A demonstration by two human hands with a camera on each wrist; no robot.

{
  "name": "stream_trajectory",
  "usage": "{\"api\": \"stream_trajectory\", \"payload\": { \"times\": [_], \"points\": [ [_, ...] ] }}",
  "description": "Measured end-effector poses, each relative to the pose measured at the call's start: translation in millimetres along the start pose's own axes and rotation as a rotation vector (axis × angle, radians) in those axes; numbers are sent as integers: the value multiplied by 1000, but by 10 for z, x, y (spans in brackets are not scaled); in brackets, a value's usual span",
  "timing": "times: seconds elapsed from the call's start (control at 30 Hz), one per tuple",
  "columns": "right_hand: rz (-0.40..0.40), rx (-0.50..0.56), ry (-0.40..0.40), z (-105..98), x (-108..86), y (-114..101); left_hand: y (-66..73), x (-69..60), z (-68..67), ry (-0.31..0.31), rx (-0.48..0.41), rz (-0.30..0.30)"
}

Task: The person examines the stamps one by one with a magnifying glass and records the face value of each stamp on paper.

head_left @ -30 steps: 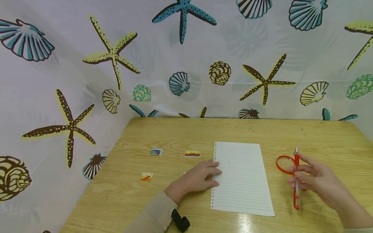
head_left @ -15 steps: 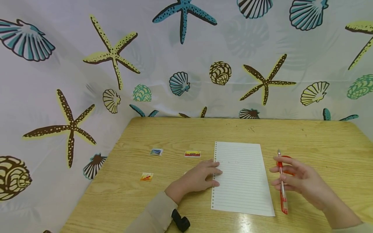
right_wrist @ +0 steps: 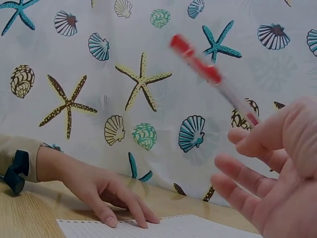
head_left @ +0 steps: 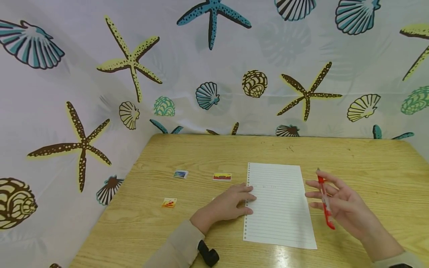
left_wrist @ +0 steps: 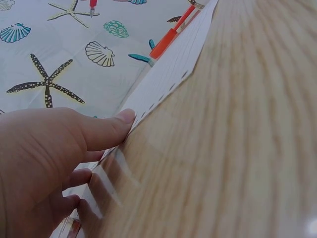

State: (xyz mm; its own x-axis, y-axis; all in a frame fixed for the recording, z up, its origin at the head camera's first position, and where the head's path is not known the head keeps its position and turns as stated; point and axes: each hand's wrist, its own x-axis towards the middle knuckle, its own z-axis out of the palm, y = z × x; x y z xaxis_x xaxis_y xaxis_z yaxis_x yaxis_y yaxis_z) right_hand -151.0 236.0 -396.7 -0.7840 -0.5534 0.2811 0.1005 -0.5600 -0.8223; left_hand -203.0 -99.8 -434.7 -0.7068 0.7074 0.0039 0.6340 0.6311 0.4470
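Observation:
A lined sheet of loose-leaf paper (head_left: 281,206) lies on the table, its punched edge to the left. My left hand (head_left: 228,204) rests along that edge, fingertips on the paper and fingers loosely spread; in the left wrist view the thumb (left_wrist: 111,131) touches the margin. To the right of the sheet, my right hand (head_left: 350,208) pinches a red-and-clear pen (head_left: 325,201). Its tip points away from me and slightly left. In the right wrist view the pen (right_wrist: 210,72) is blurred, raised between thumb and index finger, while the other fingers are partly extended.
Small picture cards lie left of the paper: a blue one (head_left: 181,174), a red-and-yellow one (head_left: 222,176) and an orange one (head_left: 169,203). A patterned curtain (head_left: 228,67) stands behind the table. An orange-red stick-like thing (left_wrist: 164,42) shows beyond the sheet.
My right hand has moved left toward the paper with the pen, which now leans more. A red loop seen behind that hand earlier is now out of sight. The left hand stays put.

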Motion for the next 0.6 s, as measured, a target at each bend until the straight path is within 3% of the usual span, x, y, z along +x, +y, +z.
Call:
{"api": "stream_trajectory", "payload": {
  "times": [0.33, 0.47, 0.6],
  "points": [
    [-80, 64, -27, 3, 40, 136, 14, 23, 20, 6, -6, 8],
    [-119, -61, 92, 22, 40, 206, 8, 27, 29, 5, -9, 9],
    [-122, -263, 284, 86, 53, 271, 7, 20, 18, 3, 1, 4]
  ]
}}
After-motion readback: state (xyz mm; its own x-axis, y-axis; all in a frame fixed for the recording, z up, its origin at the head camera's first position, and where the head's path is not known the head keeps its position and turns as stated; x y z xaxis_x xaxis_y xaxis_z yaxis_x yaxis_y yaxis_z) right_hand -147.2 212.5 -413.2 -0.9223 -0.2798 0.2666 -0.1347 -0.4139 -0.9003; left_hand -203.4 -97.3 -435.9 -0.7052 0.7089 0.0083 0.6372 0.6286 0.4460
